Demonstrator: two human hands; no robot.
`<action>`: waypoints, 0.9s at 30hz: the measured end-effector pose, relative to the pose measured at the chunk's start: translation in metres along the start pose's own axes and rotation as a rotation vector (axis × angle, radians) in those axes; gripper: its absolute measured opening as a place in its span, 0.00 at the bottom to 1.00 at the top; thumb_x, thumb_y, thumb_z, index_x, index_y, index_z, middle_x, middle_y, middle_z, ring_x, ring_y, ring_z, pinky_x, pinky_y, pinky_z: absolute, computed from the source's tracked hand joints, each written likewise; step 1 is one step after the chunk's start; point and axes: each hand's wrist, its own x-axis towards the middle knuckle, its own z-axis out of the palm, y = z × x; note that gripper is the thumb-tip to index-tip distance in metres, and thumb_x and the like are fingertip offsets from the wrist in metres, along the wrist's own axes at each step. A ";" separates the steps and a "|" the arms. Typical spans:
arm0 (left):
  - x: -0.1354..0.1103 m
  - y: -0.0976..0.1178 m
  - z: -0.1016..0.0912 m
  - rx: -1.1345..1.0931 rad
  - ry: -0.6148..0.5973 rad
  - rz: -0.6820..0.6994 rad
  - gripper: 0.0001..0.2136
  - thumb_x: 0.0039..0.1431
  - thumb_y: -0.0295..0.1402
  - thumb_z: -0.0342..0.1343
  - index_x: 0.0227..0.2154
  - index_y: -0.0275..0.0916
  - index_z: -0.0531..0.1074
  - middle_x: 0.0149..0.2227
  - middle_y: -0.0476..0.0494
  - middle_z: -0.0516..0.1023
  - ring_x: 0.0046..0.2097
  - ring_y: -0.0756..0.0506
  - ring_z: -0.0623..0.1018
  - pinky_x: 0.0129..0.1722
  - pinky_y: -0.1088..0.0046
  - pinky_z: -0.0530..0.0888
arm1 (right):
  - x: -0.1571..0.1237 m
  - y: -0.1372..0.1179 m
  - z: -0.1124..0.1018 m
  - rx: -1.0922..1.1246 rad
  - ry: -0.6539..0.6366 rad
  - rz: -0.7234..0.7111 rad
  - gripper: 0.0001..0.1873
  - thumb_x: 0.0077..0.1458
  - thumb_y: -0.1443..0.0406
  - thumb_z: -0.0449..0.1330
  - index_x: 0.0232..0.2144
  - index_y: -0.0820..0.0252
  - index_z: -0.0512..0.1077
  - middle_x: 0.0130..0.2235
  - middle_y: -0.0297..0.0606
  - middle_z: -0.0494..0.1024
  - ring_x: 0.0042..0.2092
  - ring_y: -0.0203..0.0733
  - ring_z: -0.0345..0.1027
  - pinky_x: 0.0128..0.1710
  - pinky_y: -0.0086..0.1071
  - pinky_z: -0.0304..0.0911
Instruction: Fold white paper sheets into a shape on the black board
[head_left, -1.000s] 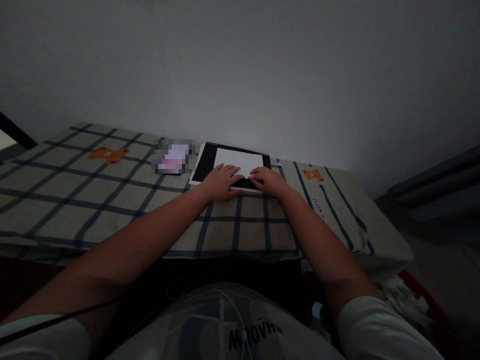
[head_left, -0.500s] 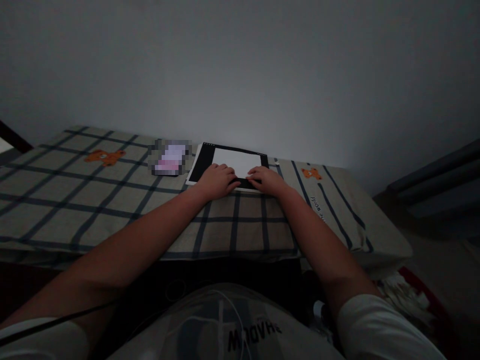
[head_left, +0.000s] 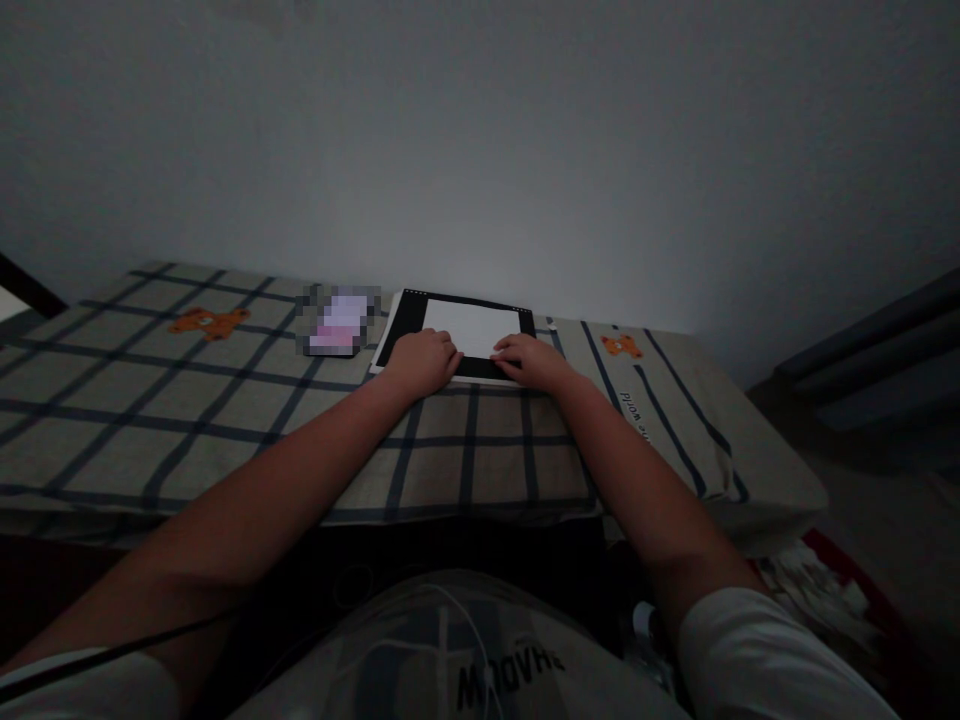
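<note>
A white sheet of paper (head_left: 474, 324) lies flat on a black pad (head_left: 403, 332) with a row of small pale marks along its far edge. Something white shows beneath the pad along its left and near edges. My left hand (head_left: 424, 362) is at the sheet's near left corner, its fingers drawn together on the paper and the thumb close to them. At the near right corner, my right hand (head_left: 531, 362) has its fingertips closed on the paper's edge. The undersides of both hands are hidden.
A phone (head_left: 339, 322), blurred out, lies left of the pad. The table is covered by a checked tablecloth (head_left: 225, 390) with orange bear figures. A grey wall (head_left: 480, 150) stands right behind it. A red container (head_left: 847, 570) with pale contents sits low at the right.
My left hand has shifted slightly left, and its thumb, stretched out before, is now tucked in by the fingers. The right hand and the paper look nearly the same.
</note>
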 end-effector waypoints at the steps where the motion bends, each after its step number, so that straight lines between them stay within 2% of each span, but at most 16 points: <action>1: 0.000 -0.001 -0.001 0.002 -0.008 -0.022 0.24 0.67 0.42 0.38 0.38 0.35 0.79 0.41 0.36 0.79 0.44 0.38 0.76 0.36 0.64 0.69 | 0.000 0.000 0.000 0.001 -0.003 0.000 0.16 0.63 0.63 0.53 0.43 0.62 0.79 0.49 0.46 0.78 0.51 0.45 0.68 0.50 0.37 0.62; 5: -0.001 -0.007 -0.003 0.044 -0.003 -0.050 0.25 0.67 0.42 0.38 0.35 0.34 0.79 0.39 0.35 0.79 0.42 0.38 0.77 0.37 0.63 0.68 | 0.000 -0.003 -0.002 -0.001 -0.001 0.000 0.16 0.63 0.63 0.53 0.44 0.63 0.79 0.49 0.46 0.77 0.51 0.46 0.68 0.50 0.37 0.63; 11: -0.003 -0.011 0.000 0.049 0.067 0.172 0.20 0.66 0.39 0.43 0.33 0.35 0.79 0.36 0.38 0.79 0.42 0.39 0.75 0.37 0.63 0.67 | -0.005 -0.003 -0.008 -0.046 -0.003 0.023 0.15 0.62 0.65 0.53 0.41 0.65 0.78 0.45 0.47 0.78 0.48 0.46 0.68 0.49 0.37 0.62; 18: -0.002 -0.004 0.007 -0.033 0.092 0.322 0.16 0.66 0.38 0.45 0.45 0.39 0.76 0.42 0.41 0.77 0.46 0.41 0.73 0.40 0.65 0.68 | -0.004 0.001 -0.008 -0.064 -0.019 0.006 0.14 0.60 0.70 0.53 0.42 0.64 0.77 0.43 0.46 0.77 0.47 0.45 0.66 0.48 0.36 0.60; 27: -0.001 0.000 0.007 0.004 0.038 0.315 0.18 0.67 0.44 0.44 0.50 0.42 0.73 0.46 0.41 0.74 0.48 0.40 0.72 0.42 0.65 0.67 | 0.005 -0.013 -0.003 -0.161 -0.060 -0.014 0.13 0.63 0.69 0.52 0.44 0.61 0.76 0.43 0.44 0.75 0.46 0.45 0.63 0.45 0.34 0.57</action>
